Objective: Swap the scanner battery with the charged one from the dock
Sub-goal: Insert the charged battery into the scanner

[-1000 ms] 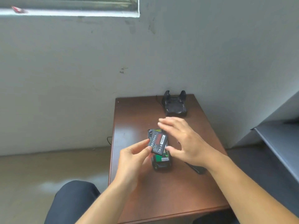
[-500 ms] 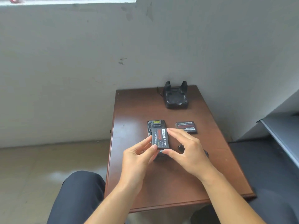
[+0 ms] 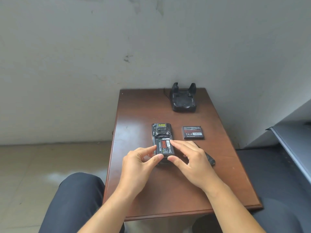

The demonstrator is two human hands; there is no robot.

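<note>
head view: the battery, pinched by left hand and right hand, is lined 12-to-6 with the scanner beneath.

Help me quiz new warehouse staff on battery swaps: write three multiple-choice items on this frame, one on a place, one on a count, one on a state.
1. Where does the loose battery lie?
A. on the table, right of the scanner
B. on the floor
C. on the person's lap

2. How many batteries show?
A. one
B. two
C. three

3. How do the left hand and right hand meet the held battery?
A. both pinch it
B. neither touches it
C. only one touches it

Answers:
1 A, it lies flat beside the scanner.
2 B, one loose, one held.
3 A, fingers of both hands pinch its edges over the scanner's open back.
</note>
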